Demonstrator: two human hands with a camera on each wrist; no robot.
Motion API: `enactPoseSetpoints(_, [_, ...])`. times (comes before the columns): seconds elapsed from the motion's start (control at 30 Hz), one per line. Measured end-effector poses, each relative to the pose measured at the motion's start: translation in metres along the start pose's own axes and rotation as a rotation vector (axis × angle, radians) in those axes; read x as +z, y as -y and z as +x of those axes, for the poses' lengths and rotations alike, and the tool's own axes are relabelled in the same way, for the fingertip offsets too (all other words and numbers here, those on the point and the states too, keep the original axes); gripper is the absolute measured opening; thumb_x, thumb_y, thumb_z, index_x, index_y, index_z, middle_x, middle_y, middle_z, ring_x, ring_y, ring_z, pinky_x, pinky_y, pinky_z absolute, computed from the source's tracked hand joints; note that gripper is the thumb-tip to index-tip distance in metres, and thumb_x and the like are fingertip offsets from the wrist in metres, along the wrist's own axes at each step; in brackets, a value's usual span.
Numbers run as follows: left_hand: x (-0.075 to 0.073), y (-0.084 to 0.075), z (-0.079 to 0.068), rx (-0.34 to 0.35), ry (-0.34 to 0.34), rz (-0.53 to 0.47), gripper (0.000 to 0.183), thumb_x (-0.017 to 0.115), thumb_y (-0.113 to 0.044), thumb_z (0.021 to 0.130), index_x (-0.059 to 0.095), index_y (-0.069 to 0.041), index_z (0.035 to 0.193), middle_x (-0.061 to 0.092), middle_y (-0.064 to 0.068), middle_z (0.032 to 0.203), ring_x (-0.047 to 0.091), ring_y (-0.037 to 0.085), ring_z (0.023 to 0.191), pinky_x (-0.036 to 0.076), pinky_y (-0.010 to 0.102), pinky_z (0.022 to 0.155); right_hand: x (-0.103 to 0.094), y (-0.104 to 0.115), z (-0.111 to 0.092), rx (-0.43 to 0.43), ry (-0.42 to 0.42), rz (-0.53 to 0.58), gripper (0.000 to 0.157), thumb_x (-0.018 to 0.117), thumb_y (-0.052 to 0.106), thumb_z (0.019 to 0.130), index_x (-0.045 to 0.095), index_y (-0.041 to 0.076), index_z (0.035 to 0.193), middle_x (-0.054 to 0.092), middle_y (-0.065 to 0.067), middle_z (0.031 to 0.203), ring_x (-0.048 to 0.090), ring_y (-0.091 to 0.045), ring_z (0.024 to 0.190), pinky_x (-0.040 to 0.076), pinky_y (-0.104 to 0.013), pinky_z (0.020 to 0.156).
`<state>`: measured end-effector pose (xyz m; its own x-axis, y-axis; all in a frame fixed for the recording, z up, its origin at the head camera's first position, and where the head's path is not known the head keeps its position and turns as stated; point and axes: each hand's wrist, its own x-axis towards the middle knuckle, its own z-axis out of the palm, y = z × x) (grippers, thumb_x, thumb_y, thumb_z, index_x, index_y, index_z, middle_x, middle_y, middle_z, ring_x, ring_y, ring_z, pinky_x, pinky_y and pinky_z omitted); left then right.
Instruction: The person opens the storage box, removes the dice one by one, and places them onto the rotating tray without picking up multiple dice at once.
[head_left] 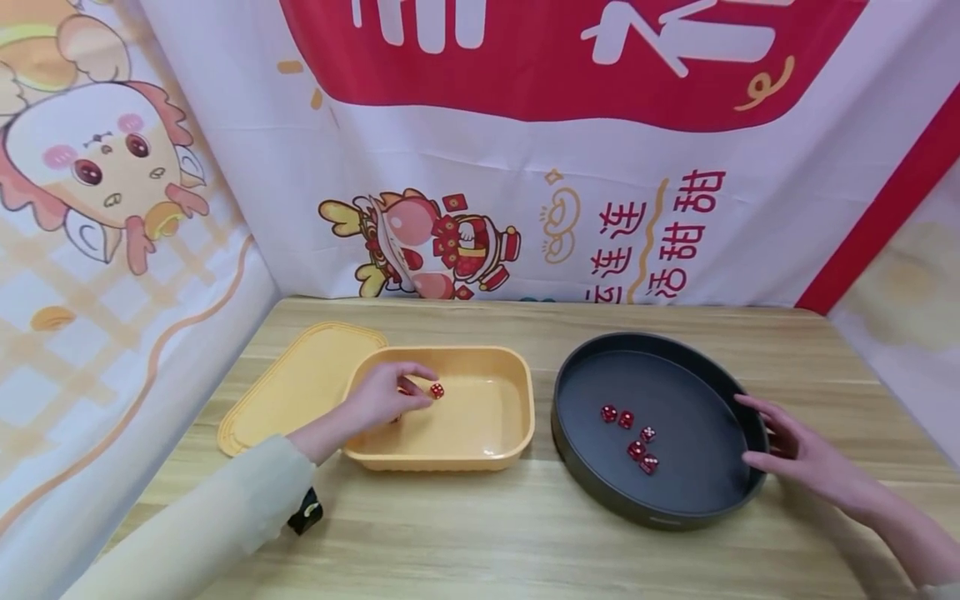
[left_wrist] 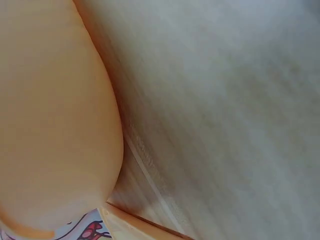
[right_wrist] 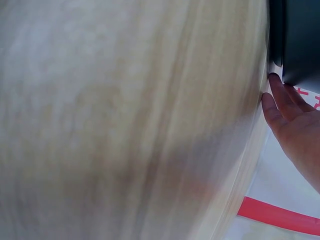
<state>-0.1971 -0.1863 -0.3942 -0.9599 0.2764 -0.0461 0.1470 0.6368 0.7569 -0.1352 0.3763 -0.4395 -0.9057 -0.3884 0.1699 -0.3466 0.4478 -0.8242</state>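
Your left hand (head_left: 386, 396) is pinching a red die (head_left: 437, 390) inside the yellow tub (head_left: 450, 454); the black tray (head_left: 660, 508) is lying to its right, your right hand (head_left: 795, 454) resting open-fingered on its rim.

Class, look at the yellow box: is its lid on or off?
Off. The yellow box stands open on the table, and its lid lies flat beside it, partly under its edge. The left hand reaches inside.

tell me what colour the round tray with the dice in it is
The round tray is black, or a very dark grey, holding red dice. It shows best in the head view.
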Motion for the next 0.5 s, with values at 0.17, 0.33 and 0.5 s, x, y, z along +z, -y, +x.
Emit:
enactPoseSetpoints(0.17, [0.002,0.002,0.007,-0.022,0.020,-0.004,0.032,0.077,-0.006,0.082,0.069,-0.002,0.113,0.069,0.004,0.083,0.057,0.019,0.056,0.046,0.029,0.045,0.001,0.000,0.000,-0.009,0.000,0.003,0.072,0.064,-0.009,0.088,0.030,0.003,0.150,0.039,0.024,0.136,0.043,0.011,0.115,0.042,-0.009,0.084])
enactPoseSetpoints(0.33, [0.003,0.002,0.012,-0.054,0.058,-0.004,0.033,0.074,-0.005,0.084,0.068,-0.001,0.116,0.070,0.005,0.086,0.052,0.020,0.047,0.043,0.028,0.042,0.001,0.001,0.000,-0.017,-0.001,0.003,0.072,0.064,-0.009,0.087,0.029,0.002,0.150,0.040,0.023,0.137,0.044,0.011,0.115,0.042,-0.009,0.084])
enactPoseSetpoints(0.5, [0.006,0.001,0.015,-0.050,0.085,0.049,0.029,0.076,-0.006,0.083,0.071,-0.003,0.112,0.070,0.002,0.093,0.055,0.018,0.055,0.046,0.028,0.048,0.000,0.000,0.001,-0.015,-0.001,-0.003,0.072,0.064,-0.009,0.087,0.030,0.003,0.150,0.040,0.023,0.137,0.044,0.010,0.115,0.041,-0.009,0.085])
